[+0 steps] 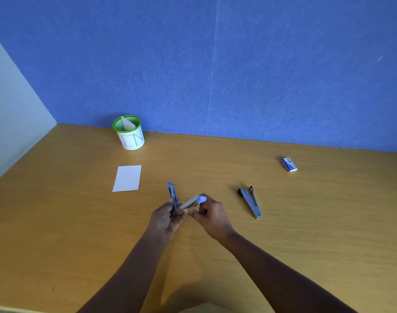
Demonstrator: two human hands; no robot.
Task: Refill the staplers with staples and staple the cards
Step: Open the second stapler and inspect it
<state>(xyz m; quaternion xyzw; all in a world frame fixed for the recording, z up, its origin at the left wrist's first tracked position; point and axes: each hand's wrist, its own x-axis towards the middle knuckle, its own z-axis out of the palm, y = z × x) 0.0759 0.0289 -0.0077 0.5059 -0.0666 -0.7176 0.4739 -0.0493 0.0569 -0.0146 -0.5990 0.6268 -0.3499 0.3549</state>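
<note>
I see both of my hands meeting at the centre of the frame over the wooden worktop (306, 222), sharing one opened blue stapler (181, 203). My left hand (164, 219) is wrapped around the hinge end of it, fingers (172, 208) curled shut on the metal body, whose one arm stands almost upright with its blue tip pointing toward the top of the frame. My right hand (212, 214) grips the other arm of the same stapler, which leans out to the right, with its pale blue end showing just above my knuckles. Whether any staples sit in the channel I cannot tell; it is too small and blurred. To the right of my hands, apart from them, a second stapler (249, 202), silver with a black end, lies splayed open in a narrow V on the worktop. Further toward the right edge, near the blue wall (215, 64), a small blue and white staple box (289, 164) rests on its own. Left of centre, a white card (127, 178) lies flat, well clear of my hands. Beyond it, in the middle left of the frame and close to the wall, stands a green-rimmed cup (129, 134) with a white label, and one pale card (126, 124) pokes up inside it.
</note>
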